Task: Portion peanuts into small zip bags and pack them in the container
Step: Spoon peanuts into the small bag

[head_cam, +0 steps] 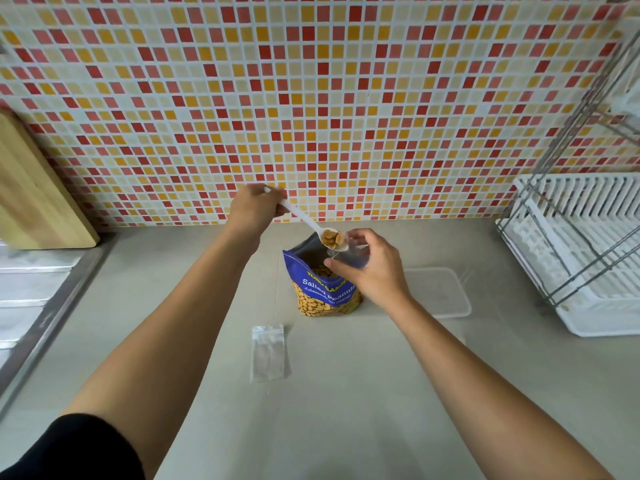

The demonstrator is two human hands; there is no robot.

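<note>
The left hand [254, 211] grips a white plastic spoon [301, 214] heaped with peanuts [331, 238] at the mouth of a clear film zip bag [349, 252], which the right hand [370, 268] pinches. Both are above the open, glossy blue pouch [311, 292]. A translucent rectangular container [446, 292] lies just right of it on the table [346, 393].

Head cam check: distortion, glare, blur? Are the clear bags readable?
Head view: strong wide-angle bowing, tile wall lines curve, dish rack leans; light soft, shadows faint, no harsh glare; peanut bag label sharp; zip bag in the right hand low-contrast, outline hard to trace; spare zip bag plainer.
</note>
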